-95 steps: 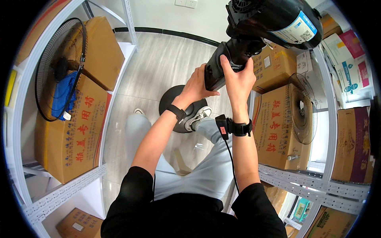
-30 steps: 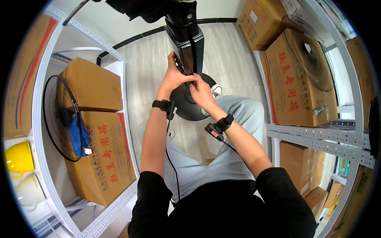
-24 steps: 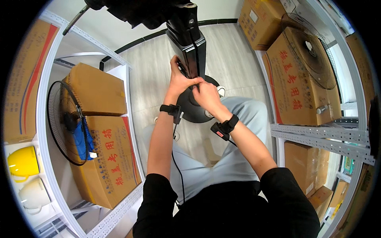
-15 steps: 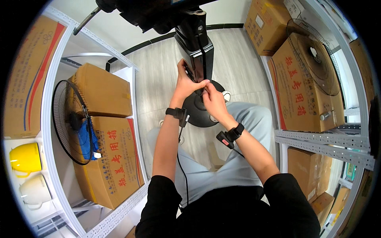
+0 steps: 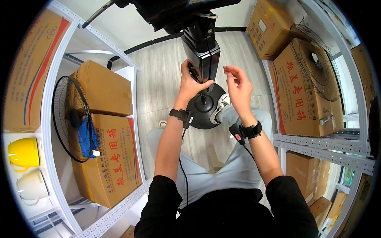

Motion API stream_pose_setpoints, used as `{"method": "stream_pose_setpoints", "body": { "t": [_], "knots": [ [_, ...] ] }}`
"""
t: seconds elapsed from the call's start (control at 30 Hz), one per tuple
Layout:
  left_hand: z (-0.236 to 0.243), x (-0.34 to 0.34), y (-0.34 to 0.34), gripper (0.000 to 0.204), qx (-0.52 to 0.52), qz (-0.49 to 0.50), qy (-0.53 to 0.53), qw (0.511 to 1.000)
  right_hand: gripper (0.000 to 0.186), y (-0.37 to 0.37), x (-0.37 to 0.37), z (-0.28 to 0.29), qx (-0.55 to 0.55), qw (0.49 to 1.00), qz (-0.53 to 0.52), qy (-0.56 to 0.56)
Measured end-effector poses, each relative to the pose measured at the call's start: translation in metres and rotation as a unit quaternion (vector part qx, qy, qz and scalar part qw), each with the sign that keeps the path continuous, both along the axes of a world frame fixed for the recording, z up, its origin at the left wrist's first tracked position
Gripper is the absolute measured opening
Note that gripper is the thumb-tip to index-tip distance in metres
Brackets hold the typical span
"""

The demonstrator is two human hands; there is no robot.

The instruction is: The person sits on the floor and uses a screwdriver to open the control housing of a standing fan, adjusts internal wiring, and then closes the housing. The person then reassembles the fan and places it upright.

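Observation:
In front of me stands the black upright body [image 5: 203, 51] of a pedestal fan, a boxy column on a thin pole above a round black base [image 5: 201, 119]. My left hand [image 5: 191, 84] is closed round its lower end, the thumb across the near side and the fingers along the left side. Off to the right of the column, my right hand [image 5: 239, 89] is in the air with nothing in it, its fingers loosely bent and apart from the thumb. A dark cord [image 5: 209, 65] runs down the column. At the top is the black motor head [image 5: 166, 18], partly cut off.
Shelving racks with cardboard boxes [image 5: 113, 158] flank me. A black wire fan guard [image 5: 59, 131] with a blue cloth [image 5: 84, 139] leans on the left shelf, near yellow [image 5: 24, 152] and white mugs [image 5: 31, 186]. Another guard [image 5: 305, 51] rests against a right-hand box [image 5: 293, 99].
My right hand has let go of the column's lower end and moved right, its fingers opening. My left hand keeps its grip. The view has shifted slightly.

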State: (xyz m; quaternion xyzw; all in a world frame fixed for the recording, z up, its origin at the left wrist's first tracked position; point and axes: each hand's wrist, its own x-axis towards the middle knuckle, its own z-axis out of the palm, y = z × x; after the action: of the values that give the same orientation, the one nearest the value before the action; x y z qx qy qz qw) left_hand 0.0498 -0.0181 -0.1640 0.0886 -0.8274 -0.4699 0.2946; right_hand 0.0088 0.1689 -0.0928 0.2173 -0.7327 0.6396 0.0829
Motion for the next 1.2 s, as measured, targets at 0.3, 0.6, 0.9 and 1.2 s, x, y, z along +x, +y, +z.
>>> {"method": "stream_pose_setpoints", "body": {
  "t": [0.3,0.6,0.9,1.2],
  "knots": [
    [-0.006,-0.004,-0.002,0.116,0.0,-0.004,0.018,1.0,0.019,-0.012,-0.011,0.034,-0.063,0.997,0.036,-0.002],
    [-0.004,-0.006,0.001,0.121,0.02,-0.02,0.025,0.999,0.043,-0.025,-0.016,0.054,-0.119,0.986,0.096,0.072],
    [-0.022,-0.023,-0.017,0.107,0.031,-0.063,0.016,0.997,0.086,-0.053,0.007,0.069,0.061,0.993,0.081,0.065],
    [0.017,-0.006,0.001,0.11,-0.007,-0.035,0.014,0.999,0.074,-0.052,0.004,0.07,0.088,0.991,0.036,0.09]
  ]
}}
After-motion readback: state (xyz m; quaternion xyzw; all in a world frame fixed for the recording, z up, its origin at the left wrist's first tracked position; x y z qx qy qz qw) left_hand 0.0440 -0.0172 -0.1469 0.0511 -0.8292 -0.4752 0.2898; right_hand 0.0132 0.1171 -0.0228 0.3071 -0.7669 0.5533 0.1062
